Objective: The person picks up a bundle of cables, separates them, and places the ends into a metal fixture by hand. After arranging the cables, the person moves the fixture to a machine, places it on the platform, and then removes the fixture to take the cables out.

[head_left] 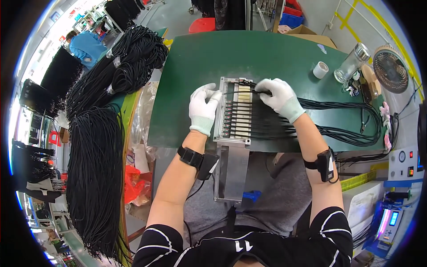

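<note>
Black cables (268, 127) lie side by side across the slotted metal fixture (232, 141) on the green table (200, 58); their near strands blur. My left hand (204, 107) sits at its left edge, finger and thumb close; whether they grip, I cannot tell. My right hand (278, 97) pinches cable at the far end, fingertips partly hidden. Beyond: white roll (320, 70).
</note>
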Motion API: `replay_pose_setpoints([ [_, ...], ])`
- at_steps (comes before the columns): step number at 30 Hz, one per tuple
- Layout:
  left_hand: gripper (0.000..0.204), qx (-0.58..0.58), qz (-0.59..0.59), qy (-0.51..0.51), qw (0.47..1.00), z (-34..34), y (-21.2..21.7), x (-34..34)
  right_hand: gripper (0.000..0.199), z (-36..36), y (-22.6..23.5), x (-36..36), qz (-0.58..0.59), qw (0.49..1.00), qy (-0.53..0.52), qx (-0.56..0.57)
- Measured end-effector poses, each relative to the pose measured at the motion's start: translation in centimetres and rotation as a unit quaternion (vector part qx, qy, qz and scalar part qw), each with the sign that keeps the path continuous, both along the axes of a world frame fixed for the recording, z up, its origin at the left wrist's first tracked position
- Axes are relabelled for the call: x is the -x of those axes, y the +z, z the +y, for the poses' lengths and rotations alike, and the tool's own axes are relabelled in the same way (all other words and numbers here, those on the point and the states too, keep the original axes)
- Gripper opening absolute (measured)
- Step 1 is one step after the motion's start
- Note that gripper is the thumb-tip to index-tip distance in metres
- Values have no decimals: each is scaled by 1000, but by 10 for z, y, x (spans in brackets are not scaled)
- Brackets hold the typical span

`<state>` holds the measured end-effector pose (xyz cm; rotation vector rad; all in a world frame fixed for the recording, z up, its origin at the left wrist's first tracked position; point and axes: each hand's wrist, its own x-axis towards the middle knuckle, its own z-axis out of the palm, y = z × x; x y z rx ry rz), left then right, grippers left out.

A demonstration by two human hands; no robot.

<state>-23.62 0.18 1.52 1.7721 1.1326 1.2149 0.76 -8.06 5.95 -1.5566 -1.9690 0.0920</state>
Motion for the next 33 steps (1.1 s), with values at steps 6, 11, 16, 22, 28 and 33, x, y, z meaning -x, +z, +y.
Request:
replay_pose_setpoints([
  [6,21,-138,181,39,973,-4,-1,-1,11,0,1,19,-87,996,-18,-3],
  [11,16,-91,133,37,986,-3,0,-8,11,1,-4,2,-110,993,-35,-12],
  [16,18,-41,194,38,979,-4,5,-9,11,0,-5,1,-124,991,-47,4],
  [22,20,-94,160,-15,982,0,-6,-9,15,2,-7,6,-116,991,-54,33],
  [28,25,-265,304,-69,913,-17,3,-22,15,5,-14,6,-84,993,-82,1],
  [33,31,-204,391,-98,892,-19,13,-27,17,13,-24,-13,-112,984,-134,-34],
])
